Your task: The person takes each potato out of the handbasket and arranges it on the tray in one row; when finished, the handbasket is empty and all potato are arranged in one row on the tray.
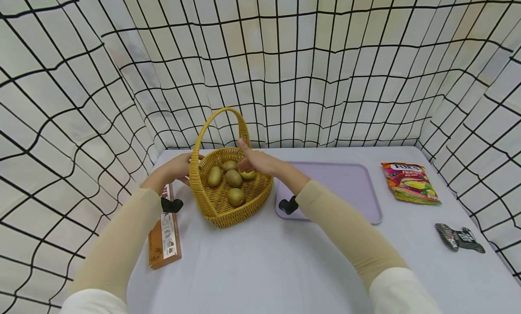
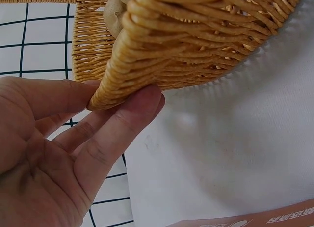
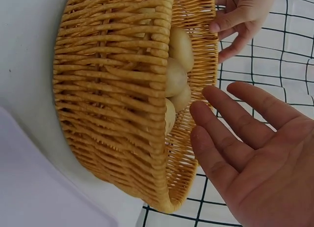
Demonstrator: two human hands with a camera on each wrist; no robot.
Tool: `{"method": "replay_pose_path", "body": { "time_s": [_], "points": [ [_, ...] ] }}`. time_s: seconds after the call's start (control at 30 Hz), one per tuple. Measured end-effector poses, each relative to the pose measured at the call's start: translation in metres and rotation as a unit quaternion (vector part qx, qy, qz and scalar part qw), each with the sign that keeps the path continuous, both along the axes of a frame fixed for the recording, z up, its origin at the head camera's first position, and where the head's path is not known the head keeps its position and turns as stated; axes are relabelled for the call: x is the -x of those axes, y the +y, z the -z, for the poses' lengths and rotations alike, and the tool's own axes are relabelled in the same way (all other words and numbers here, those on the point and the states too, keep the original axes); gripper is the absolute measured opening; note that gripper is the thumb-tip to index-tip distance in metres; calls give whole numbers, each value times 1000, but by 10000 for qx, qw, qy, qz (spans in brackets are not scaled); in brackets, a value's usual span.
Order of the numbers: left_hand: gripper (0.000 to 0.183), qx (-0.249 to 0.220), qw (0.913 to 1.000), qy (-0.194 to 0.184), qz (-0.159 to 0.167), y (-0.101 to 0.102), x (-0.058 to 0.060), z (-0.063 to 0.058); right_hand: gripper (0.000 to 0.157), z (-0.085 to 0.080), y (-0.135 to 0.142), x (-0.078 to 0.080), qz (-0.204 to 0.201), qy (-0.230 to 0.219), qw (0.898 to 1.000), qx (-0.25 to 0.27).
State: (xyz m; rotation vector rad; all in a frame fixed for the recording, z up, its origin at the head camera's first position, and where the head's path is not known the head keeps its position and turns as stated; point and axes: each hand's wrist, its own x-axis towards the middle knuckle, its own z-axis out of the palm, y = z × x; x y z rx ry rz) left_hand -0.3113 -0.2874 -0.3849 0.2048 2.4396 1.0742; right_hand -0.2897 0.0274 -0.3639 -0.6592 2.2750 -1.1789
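A yellow wicker basket (image 1: 221, 220) with a tall arched handle stands at the left of the table. Inside lie several tan, oval potatoes (image 1: 234, 178). At the basket's left side is my left hand (image 1: 179, 167); its thumb and fingers pinch the woven rim (image 2: 115, 84), as the left wrist view shows. My right hand (image 1: 260, 162) is held over the right part of the basket, close to the foot of the handle. In the right wrist view this right hand (image 3: 265, 153) has its fingers extended and holds nothing, fingertips near the potatoes.
Beneath the left forearm lies a long orange-brown box (image 1: 164, 241). A pale purple tray (image 1: 338, 187) is right of the basket, partly under the right arm. Farther right are a colourful candy bag (image 1: 411, 183) and a small dark packet (image 1: 460, 238). Black netting (image 1: 285, 78) hangs around the table.
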Motion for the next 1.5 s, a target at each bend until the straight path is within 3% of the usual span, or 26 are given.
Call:
{"method": "replay_pose_path", "body": {
  "time_s": [0.2, 0.43, 0.73, 1.07, 1.17, 1.23, 1.4, 1.5],
  "points": [
    [66, -50, 9999, -102, -43, 0, 0, -1, 103, 5, -12, 2, -198, -325, 9993, -32],
    [65, -60, 9999, -117, -67, 0, -1, -3, 108, 11, -24, 3, -429, -529, 9974, -215],
    [66, -142, 9999, -81, -28, 0, -2, -3, 106, 12, -40, -6, -824, -676, 9927, -567],
    [69, -176, 9998, -47, -123, -3, 3, 4, 106, 24, -52, -8, -677, -747, 9883, -1141],
    [69, -185, 9998, -54, -107, -4, 3, 4, 97, 26, -54, -9, -846, -674, 9863, -1242],
    [69, -124, 9999, -29, -78, -4, 3, 2, 86, 26, -55, -9, -1045, -361, 9839, -1407],
    [69, 3, 10000, 7, -58, -3, 0, -1, 43, 30, -57, -6, -1465, 482, 9715, -1802],
    [70, -43, 10000, -22, -42, -2, -1, -1, 35, 32, -57, -5, -1543, 535, 9683, -1890]
  ]
}}
